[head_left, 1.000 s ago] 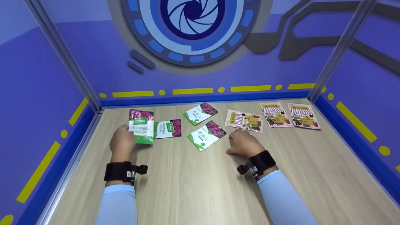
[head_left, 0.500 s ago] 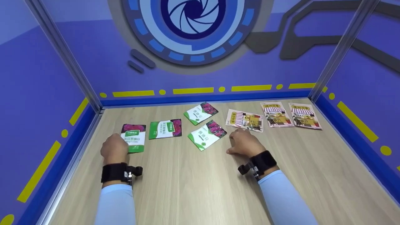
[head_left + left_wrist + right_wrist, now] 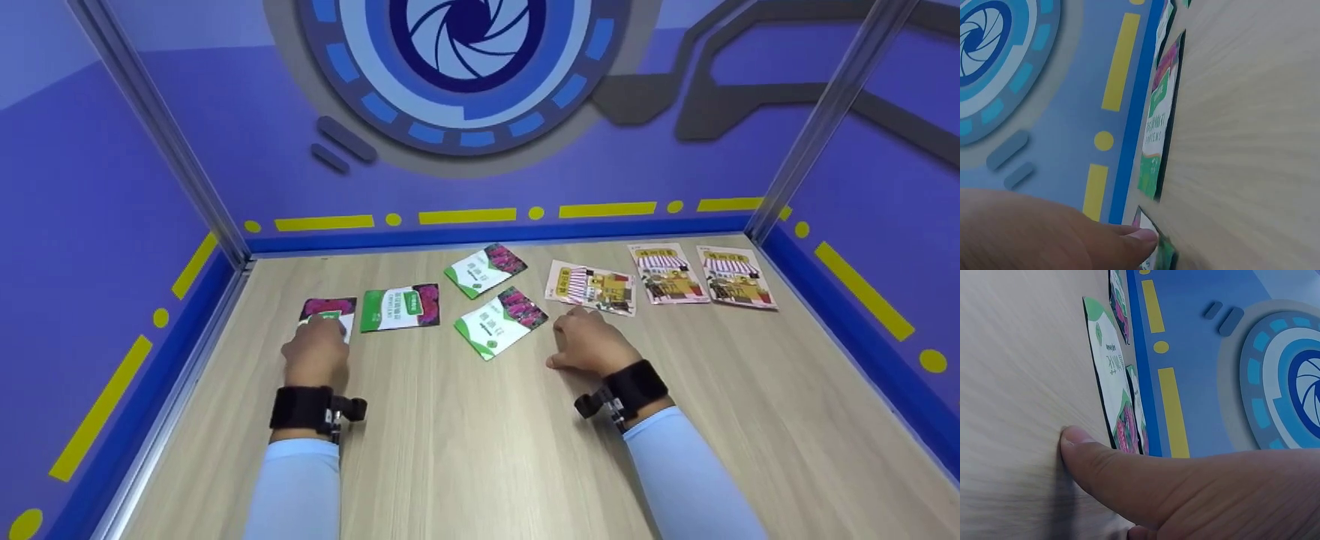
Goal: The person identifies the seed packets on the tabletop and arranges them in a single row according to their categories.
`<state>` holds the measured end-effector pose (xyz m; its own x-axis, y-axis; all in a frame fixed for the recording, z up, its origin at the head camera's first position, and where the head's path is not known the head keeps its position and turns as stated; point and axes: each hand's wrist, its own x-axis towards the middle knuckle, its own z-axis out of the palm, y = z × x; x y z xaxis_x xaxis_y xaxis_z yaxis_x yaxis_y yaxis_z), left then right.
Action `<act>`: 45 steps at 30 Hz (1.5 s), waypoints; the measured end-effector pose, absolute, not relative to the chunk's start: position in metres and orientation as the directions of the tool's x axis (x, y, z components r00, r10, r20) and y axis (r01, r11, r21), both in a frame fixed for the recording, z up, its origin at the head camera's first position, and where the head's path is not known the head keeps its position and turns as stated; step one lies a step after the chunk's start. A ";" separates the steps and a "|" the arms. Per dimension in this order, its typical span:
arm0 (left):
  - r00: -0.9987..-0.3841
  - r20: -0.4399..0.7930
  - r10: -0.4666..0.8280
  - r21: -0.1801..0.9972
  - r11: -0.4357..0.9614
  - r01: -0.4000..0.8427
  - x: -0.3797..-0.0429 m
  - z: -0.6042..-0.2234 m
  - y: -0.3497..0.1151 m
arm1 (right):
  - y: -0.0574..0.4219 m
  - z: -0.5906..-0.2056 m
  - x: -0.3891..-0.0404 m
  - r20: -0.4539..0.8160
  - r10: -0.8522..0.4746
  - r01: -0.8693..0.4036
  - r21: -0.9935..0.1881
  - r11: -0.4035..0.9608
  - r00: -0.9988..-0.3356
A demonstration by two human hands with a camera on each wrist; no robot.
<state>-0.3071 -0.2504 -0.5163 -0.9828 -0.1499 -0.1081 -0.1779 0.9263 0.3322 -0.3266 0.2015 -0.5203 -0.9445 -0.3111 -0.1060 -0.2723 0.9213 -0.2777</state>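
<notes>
My left hand (image 3: 319, 352) is over the leftmost flower seed packet (image 3: 334, 304), hiding its lower part. In the left wrist view, the thumb (image 3: 1143, 235) lies across that packet, with a white and green edge showing beyond it. A second seed packet (image 3: 409, 307), printed with a pink flower, lies just to its right. My right hand (image 3: 592, 341) rests on the table with loosely curled fingers and holds nothing. Its fingertips are right at the near edge of a pink packet (image 3: 600, 289) with a striped-awning picture. The right wrist view shows the thumb (image 3: 1081, 441) on bare wood.
Mid-table lie two green-and-white flower seed packets (image 3: 502, 322), one behind the other. Two more awning packets (image 3: 667, 274) lie side by side at the back right. Blue panels (image 3: 480, 187) with metal corner posts (image 3: 810, 120) enclose the wooden table (image 3: 480, 442) at the back and sides.
My left hand carried its seed packet from beside the second one leftward and down to the table. It then shifted right, over the packet. The right hand stayed put.
</notes>
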 end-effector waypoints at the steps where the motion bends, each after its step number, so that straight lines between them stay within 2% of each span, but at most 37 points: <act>1: -0.984 -0.098 -0.149 0.338 0.925 -0.174 -0.305 -0.518 -0.254 | 0.201 -0.520 -0.327 -0.107 -0.309 -0.270 -0.278 0.922 -0.945; 9: -0.981 -0.092 -0.169 0.318 0.929 -0.189 -0.301 -0.527 -0.275 | 0.200 -0.521 -0.329 -0.107 -0.308 -0.271 -0.266 0.925 -0.946; 29: -0.971 -0.166 -0.170 0.289 0.934 -0.212 -0.304 -0.527 -0.275 | 0.203 -0.523 -0.330 -0.071 -0.333 -0.303 -0.273 0.913 -0.940; 41: -0.977 -0.101 -0.186 0.349 0.913 -0.210 -0.309 -0.528 -0.273 | 0.200 -0.521 -0.329 -0.112 -0.303 -0.265 -0.265 0.927 -0.946; 45: -0.990 -0.016 -0.143 0.387 0.912 -0.138 -0.316 -0.527 -0.264 | 0.201 -0.520 -0.329 -0.111 -0.304 -0.266 -0.266 0.926 -0.946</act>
<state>-0.3160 -0.2637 -0.5266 -0.9896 -0.1430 -0.0156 -0.1379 0.9119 0.3866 -0.3285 0.2010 -0.5203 -0.9462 -0.3038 -0.1113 -0.2661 0.9264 -0.2663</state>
